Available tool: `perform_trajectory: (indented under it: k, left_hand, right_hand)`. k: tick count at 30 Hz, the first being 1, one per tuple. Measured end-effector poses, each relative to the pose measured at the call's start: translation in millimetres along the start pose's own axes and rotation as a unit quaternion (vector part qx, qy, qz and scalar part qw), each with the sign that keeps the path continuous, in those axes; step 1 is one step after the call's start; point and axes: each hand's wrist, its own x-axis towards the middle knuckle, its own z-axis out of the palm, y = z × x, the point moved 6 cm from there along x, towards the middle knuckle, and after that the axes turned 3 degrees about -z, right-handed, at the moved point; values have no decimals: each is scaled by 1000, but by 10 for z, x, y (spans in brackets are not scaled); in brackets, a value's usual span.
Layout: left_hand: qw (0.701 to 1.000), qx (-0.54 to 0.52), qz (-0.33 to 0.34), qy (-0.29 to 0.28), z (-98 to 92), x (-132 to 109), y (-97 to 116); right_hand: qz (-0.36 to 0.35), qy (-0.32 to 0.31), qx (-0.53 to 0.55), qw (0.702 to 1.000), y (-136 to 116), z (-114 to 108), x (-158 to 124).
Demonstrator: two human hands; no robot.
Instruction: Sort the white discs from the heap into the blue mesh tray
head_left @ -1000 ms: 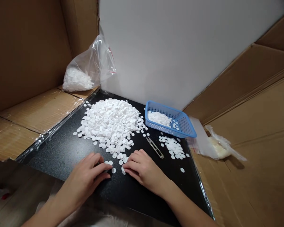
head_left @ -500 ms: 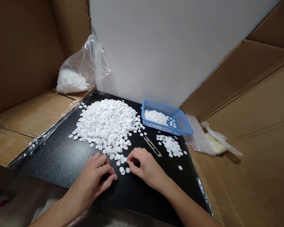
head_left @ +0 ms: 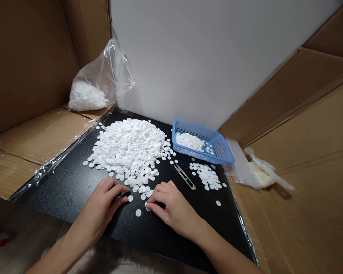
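Observation:
A big heap of small white discs (head_left: 130, 148) lies on a black board (head_left: 74, 182). My left hand (head_left: 103, 207) rests flat on the board just below the heap, fingers stretched toward a loose disc (head_left: 130, 198). My right hand (head_left: 171, 205) lies beside it, fingers bent, fingertips pressing on a disc at the heap's near edge. Another single disc (head_left: 138, 212) sits between the two hands. Neither hand grips anything that I can see.
A thread snipper (head_left: 185, 177) lies right of the heap, with a smaller patch of discs (head_left: 207, 177) beyond it. A blue mesh basket (head_left: 223, 150) holds some discs. A clear bag of discs (head_left: 88, 95) stands at back left. Cardboard walls surround the board.
My left hand has drawn back to the left, leaving one disc loose on the board between the hands. My right hand has shifted slightly toward me along the heap's edge.

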Motion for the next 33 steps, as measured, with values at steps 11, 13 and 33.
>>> perform_trajectory:
  k: [11,13,33]
  left_hand:
    - [997,-6,-17,-73,121,33,91]
    - [997,-9,-15,-76,140,46,115]
    - [998,-18,40,-47,104,-4,202]
  right_hand:
    - [174,-6,30,984,184,-90,-3]
    - [180,-12,37,983,221,-88,-17]
    - [61,-70,-18,996,88,-74,-34]
